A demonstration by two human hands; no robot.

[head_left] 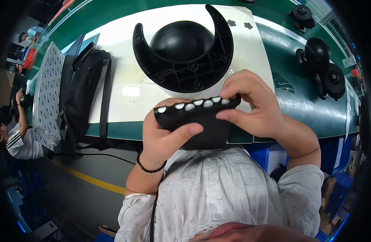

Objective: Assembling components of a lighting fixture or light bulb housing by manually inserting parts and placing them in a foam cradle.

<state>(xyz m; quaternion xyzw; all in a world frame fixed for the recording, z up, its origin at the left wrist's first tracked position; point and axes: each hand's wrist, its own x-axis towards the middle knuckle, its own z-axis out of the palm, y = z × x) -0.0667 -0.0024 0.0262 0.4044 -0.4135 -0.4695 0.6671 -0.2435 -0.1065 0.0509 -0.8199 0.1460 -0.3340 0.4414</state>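
Note:
Both my hands hold a black sheet [181, 117] bent along its upper edge, where several small white round pads show. My left hand [163, 135] is closed round its left end, thumb lying across the front. At the other end, my right hand [254, 107] pinches the sheet between thumb and fingers. A dark flat part [209, 131] hangs below; whether it belongs to the sheet I cannot tell. Just beyond my hands lies a black crescent-shaped plastic base [175, 74] with ribs and round hubs facing up. A glossy black dome [181, 40] sits within its curve.
The base rests on a white board [125, 94] over a green table [314, 117]. Two black flower-shaped pieces [248, 26] lie at its far edge. A black mesh bag [86, 80] and a printed wrapped package [48, 92] stand left. Black rounded units [317, 50] sit right; a person [22, 135] works far left.

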